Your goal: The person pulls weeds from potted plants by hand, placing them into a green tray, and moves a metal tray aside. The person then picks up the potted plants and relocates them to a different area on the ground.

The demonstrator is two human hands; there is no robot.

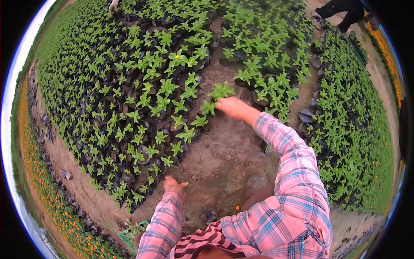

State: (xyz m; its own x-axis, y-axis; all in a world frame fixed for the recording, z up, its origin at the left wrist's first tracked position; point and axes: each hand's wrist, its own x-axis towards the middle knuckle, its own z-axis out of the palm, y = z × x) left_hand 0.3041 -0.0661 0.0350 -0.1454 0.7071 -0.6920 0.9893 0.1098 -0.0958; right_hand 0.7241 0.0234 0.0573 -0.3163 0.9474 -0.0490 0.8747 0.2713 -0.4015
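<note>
Many young green plants in dark bags (159, 103) stand close together left of a bare soil strip. My right hand (233, 108) is over the strip, its fingers closed at a leafy green plant (221, 91); the motion blurs it, and its lower part is hidden. My left hand (174, 184) is low at the near edge of the left block, beside the lowest bagged plants, thumb stretched out to the right and apart from the fingers. Nothing shows in it.
Another block of bagged plants (276, 56) lies to the right, and a further one (353, 129) beyond a narrow path. A person in dark clothing (345, 11) is at the top right. Another person's gloved hand (113, 7) shows at the top left. Orange flowers (56, 203) line the left.
</note>
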